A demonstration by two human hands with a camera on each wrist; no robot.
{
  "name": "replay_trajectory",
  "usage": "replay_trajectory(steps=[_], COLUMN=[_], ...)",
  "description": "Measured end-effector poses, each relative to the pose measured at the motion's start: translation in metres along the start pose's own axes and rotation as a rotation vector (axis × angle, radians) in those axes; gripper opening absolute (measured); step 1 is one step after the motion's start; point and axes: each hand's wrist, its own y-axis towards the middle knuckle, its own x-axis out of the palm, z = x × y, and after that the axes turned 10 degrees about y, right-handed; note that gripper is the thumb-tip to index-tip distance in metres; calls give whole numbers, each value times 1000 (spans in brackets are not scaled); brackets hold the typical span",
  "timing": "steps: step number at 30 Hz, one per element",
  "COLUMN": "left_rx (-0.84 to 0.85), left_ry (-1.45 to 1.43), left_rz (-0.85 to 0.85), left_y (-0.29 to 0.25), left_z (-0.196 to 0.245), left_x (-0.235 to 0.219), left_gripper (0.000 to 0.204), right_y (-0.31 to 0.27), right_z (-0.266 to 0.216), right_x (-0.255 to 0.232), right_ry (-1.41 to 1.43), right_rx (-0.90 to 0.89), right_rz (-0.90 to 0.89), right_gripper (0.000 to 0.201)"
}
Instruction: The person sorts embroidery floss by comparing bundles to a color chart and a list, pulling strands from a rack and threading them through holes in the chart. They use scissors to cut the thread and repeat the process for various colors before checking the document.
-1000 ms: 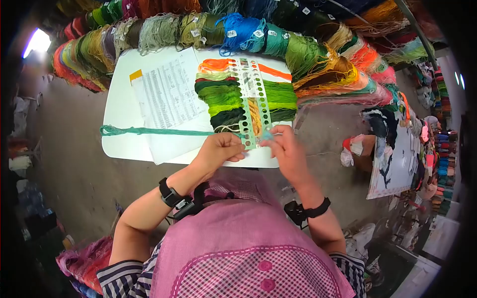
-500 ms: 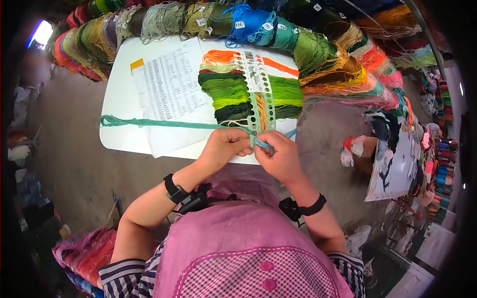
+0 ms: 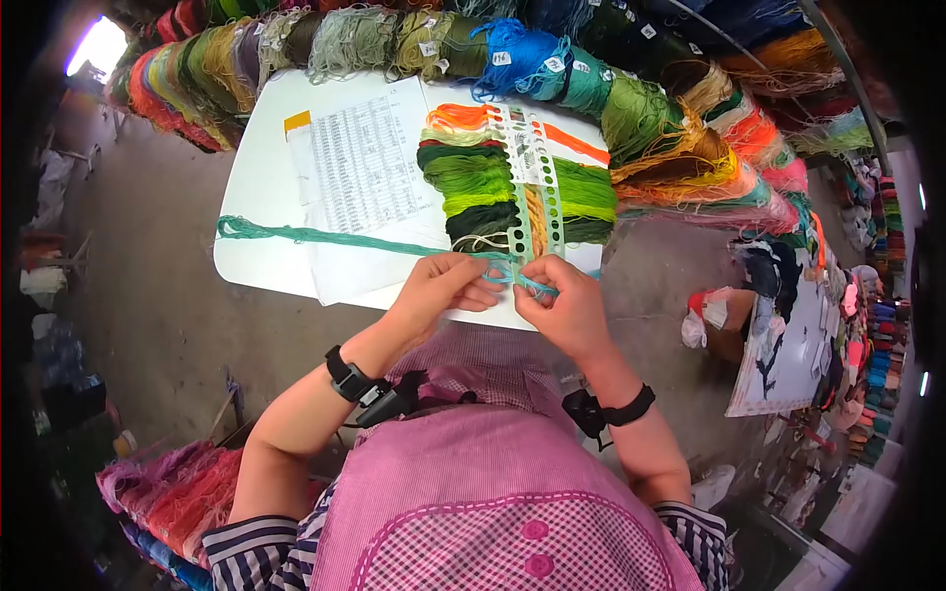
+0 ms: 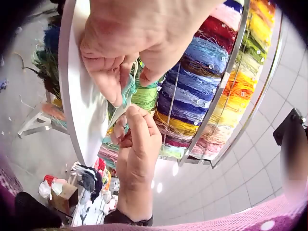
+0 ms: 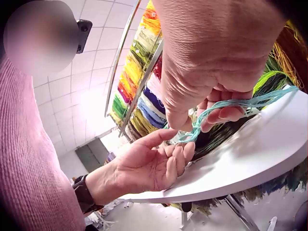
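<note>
A long teal thread skein point(image 3: 325, 236) stretches across the white table from the left to the bottom end of a punched thread card point(image 3: 554, 212). My left hand point(image 3: 441, 291) pinches the teal strands beside the card's lower end, thumb against fingers. Opposite it, my right hand point(image 3: 567, 307) pinches the same strands, with a lighter blue-green loop between the hands. The right wrist view shows the teal thread point(image 5: 226, 103) running over the right hand's fingers, and the left hand point(image 5: 144, 166) palm up below. Green thread bundles point(image 3: 473, 182) hang through the card's holes on both sides.
Printed paper sheets point(image 3: 365, 163) lie on the white table point(image 3: 261, 187), left of the card. Behind the table runs a rack of coloured skeins point(image 3: 355, 44), some with white number tags. Another white board point(image 3: 778, 345) stands off to the right.
The right hand has come in from the right of the card's end to meet the left hand. A loop of teal strands now shows between their fingertips. The head view has shifted slightly.
</note>
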Motion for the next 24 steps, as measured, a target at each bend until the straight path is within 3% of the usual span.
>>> replay_trajectory(steps=[6, 8, 9, 11, 12, 13, 14, 16, 17, 18, 19, 21, 22, 24], left_rx=[212, 158, 175, -43, -4, 23, 53, 76, 329, 583, 584, 673, 676, 881], left_ry=[184, -422, -420, -118, 110, 340, 463, 578, 770, 960, 959, 809, 808, 783], left_rz=[32, -152, -137, -336, -353, -365, -316, -249, -191, -131, -121, 88, 95, 238], left_y=[4, 0, -4, -14, -16, -16, -13, 1, 18, 20, 17, 12, 13, 13], left_z=[-15, -11, -4, 19, 20, 19, 20, 11, -5, -4, -6, -5, -10, -24], left_x=[-11, -21, -21, -14, -10, -1, 9, 20, 16, 15, 15, 17, 12, -9], left_gripper=[22, 24, 24, 31, 36, 42, 36, 31, 21, 11, 11, 5, 5, 11], right_y=[1, -1, -2, 1, 3, 1, 1, 5, 5, 5, 10, 19, 22, 25], right_z=[-1, 11, 20, 34, 26, 10, -1, -13, -15, -7, 0, 8, 9, 7], right_x=[-2, -7, -8, -6, -3, -5, -5, -2, -1, -5, -4, -5, -11, -11], right_ry=[39, -23, -19, 8, 18, -38, -96, -25, 41, 114, 114, 231, 151, 61], right_rx=[107, 177, 159, 90, 52, 132, 216, 181, 168, 190, 184, -59, 4, -27], right_rz=[-12, -101, -114, -106, -136, -83, -26, -7, 38, -48, -57, -254, -379, -394], right_gripper=[27, 28, 28, 34, 34, 37, 41, 44, 47, 40, 40, 33, 30, 31])
